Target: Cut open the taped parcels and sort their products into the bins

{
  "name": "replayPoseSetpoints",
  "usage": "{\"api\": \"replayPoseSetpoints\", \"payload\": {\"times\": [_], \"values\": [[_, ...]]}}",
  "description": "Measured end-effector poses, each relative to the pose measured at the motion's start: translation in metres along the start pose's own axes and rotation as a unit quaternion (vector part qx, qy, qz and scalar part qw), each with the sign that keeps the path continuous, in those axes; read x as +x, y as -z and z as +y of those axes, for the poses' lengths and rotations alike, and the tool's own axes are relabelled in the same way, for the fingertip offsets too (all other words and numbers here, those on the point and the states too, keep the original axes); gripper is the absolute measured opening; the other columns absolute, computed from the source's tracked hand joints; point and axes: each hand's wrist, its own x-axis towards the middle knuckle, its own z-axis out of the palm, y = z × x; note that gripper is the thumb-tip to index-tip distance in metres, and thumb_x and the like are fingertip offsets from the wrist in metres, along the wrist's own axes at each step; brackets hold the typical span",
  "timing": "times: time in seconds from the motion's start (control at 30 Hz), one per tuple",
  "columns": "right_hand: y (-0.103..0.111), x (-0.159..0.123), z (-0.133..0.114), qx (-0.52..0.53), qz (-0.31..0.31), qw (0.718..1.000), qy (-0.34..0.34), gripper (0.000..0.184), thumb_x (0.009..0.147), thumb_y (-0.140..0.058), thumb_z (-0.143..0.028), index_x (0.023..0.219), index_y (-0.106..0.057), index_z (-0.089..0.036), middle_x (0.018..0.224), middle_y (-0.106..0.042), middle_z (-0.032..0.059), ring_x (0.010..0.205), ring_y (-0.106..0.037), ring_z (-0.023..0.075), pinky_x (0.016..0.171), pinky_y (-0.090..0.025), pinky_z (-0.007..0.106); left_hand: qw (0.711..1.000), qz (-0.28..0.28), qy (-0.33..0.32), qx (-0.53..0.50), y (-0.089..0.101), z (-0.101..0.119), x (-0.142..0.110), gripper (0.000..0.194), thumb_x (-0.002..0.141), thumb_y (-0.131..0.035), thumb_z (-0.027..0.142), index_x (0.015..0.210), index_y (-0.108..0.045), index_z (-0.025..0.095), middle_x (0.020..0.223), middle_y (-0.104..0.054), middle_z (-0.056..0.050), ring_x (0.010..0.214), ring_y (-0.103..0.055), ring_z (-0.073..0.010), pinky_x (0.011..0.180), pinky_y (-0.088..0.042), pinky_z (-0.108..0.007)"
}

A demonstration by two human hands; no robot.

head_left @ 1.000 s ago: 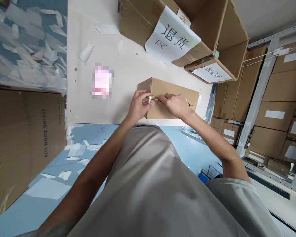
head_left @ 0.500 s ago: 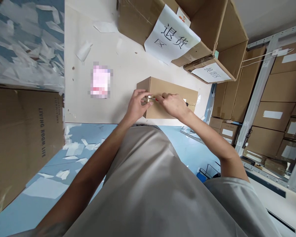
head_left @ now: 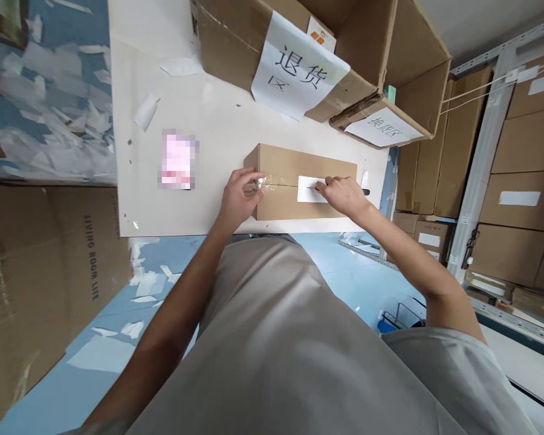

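Observation:
A closed brown cardboard box point(head_left: 278, 208) lies on the white table in front of me. Clear tape point(head_left: 268, 180) crosses its left end, and a white label point(head_left: 304, 189) is stuck on its top. My left hand point(head_left: 239, 196) grips the left end of the box, thumb and fingers curved at the taped edge. In my closed right hand point(head_left: 344, 194) is a knife point(head_left: 366, 192) with red and black on its handle. Its thin tip is over the label; whether it touches is too small to tell. The fingers hide most of the handle.
Open cartons with handwritten paper signs point(head_left: 299, 66) stand at the table's point(head_left: 217, 133) back. A blurred-out pink item point(head_left: 178, 160) and paper scraps point(head_left: 147, 112) lie to the left. A large carton point(head_left: 49, 272) is at far left; shelved boxes point(head_left: 517, 199) stand right.
My right hand has moved right with the knife, from the taped left end of the box to the label, which now shows. My left hand stays at the left end.

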Motion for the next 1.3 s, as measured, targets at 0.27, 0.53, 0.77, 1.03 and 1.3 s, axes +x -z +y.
{"api": "replayPoseSetpoints", "payload": {"times": [0.27, 0.53, 0.77, 1.03, 1.3], "values": [[-0.048, -0.012, 0.059, 0.04, 0.026, 0.999, 0.003, 0.05, 0.112, -0.037, -0.001, 0.141, -0.076, -0.008, 0.13, -0.081, 0.0277, 0.115, -0.079, 0.0347, 0.081, -0.042, 0.039, 0.997, 0.05, 0.033, 0.047, -0.004, 0.016, -0.004, 0.04, 0.096, -0.078, 0.038, 0.134, -0.082, 0.026, 0.154, -0.071, -0.011, 0.125, -0.076, -0.0263, 0.109, -0.069, -0.043], [-0.127, -0.03, 0.136, 0.059, 0.062, 0.996, 0.005, 0.048, 0.12, -0.035, -0.011, 0.153, -0.071, -0.013, 0.129, -0.08, 0.0231, 0.112, -0.077, 0.0326, 0.077, -0.035, 0.038, 0.983, 0.161, 0.081, 0.046, -0.025, 0.023, -0.008, 0.047, 0.09, -0.081, 0.03, 0.135, -0.082, 0.02, 0.151, -0.08, -0.01, 0.127, -0.076, -0.0241, 0.118, -0.064, -0.045], [-0.178, -0.013, 0.162, 0.122, 0.128, 0.983, 0.05, 0.047, 0.128, -0.032, -0.029, 0.149, -0.073, -0.017, 0.131, -0.08, 0.0192, 0.109, -0.073, 0.0286, 0.073, -0.03, 0.035, 0.962, 0.23, 0.13, 0.076, -0.037, 0.032, -0.005, 0.045, 0.085, -0.088, 0.031, 0.129, -0.083, 0.023, 0.142, -0.085, -0.006, 0.123, -0.078, -0.0246, 0.124, -0.061, -0.053], [-0.248, -0.002, 0.191, 0.245, 0.192, 0.949, 0.041, 0.047, 0.126, -0.037, -0.036, 0.146, -0.076, -0.02, 0.129, -0.082, 0.0181, 0.113, -0.073, 0.03, 0.077, -0.04, 0.034, 0.943, 0.255, 0.127, 0.171, -0.043, 0.037, -0.009, 0.041, 0.092, -0.085, 0.039, 0.13, -0.082, 0.024, 0.134, -0.085, -0.003, 0.122, -0.075, -0.0229, 0.122, -0.062, -0.049], [-0.309, 0.092, 0.09, 0.794, 0.184, 0.551, -0.179, 0.052, 0.107, -0.065, -0.071, 0.094, -0.069, -0.02, 0.081, -0.076, 0.0034, 0.069, -0.065, 0.0162, 0.07, -0.054, 0.028, 0.933, 0.288, 0.134, 0.168, -0.028, 0.03, -0.008, 0.044, 0.092, -0.082, 0.035, 0.131, -0.081, 0.016, 0.128, -0.084, -0.007, 0.116, -0.073, -0.0203, 0.119, -0.06, -0.042]]}}
